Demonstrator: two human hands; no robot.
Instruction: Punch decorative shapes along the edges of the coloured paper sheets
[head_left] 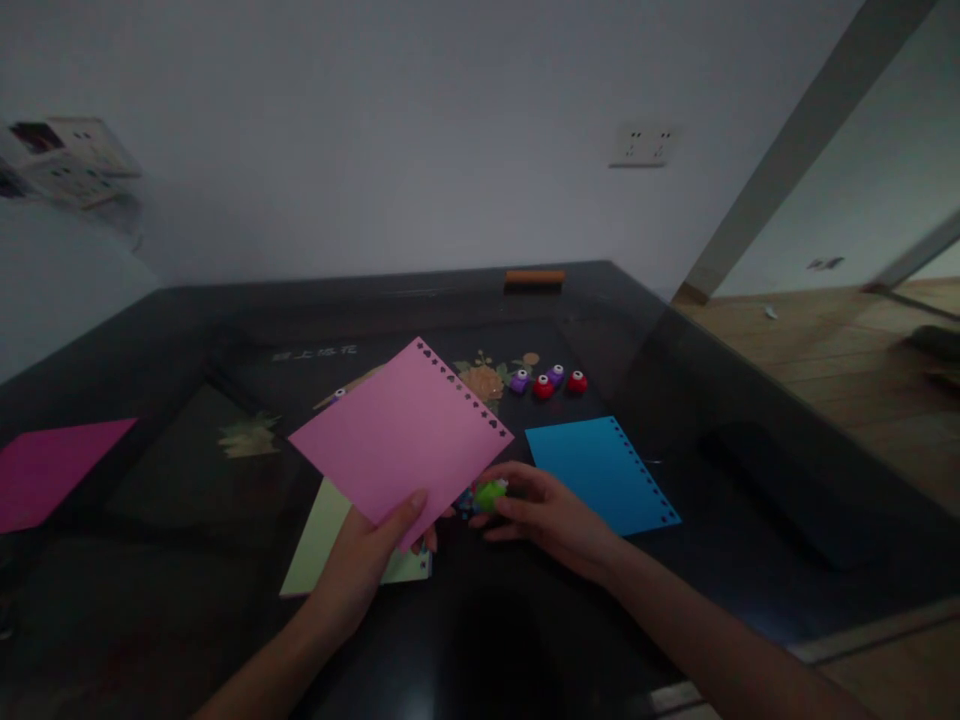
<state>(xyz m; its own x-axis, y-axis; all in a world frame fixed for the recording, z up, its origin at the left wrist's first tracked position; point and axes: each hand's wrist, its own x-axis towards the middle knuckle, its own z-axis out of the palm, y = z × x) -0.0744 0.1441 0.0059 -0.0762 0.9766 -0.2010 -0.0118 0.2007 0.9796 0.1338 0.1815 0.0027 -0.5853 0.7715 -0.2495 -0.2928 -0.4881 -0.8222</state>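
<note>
A pink sheet of paper (405,435), with small shapes punched along its right edge, is held up tilted above the table. My left hand (379,540) pinches its lower corner, thumb on top. My right hand (544,515) has its fingers closed round a small green craft punch (491,495), just right of the sheet's lower edge. Small coloured bits (465,502) show between the hands, too blurred to make out. Under the pink sheet lies pale green paper (319,545), partly covered. To the right is a blue sheet (600,470) with shapes punched along one edge.
Purple craft punches (519,381) and red craft punches (577,382) stand beyond the sheets. A magenta sheet (56,470) lies at the far left, an orange-brown bar (535,278) at the back edge. A long dark object (780,490) rests at the right on the black table (480,640).
</note>
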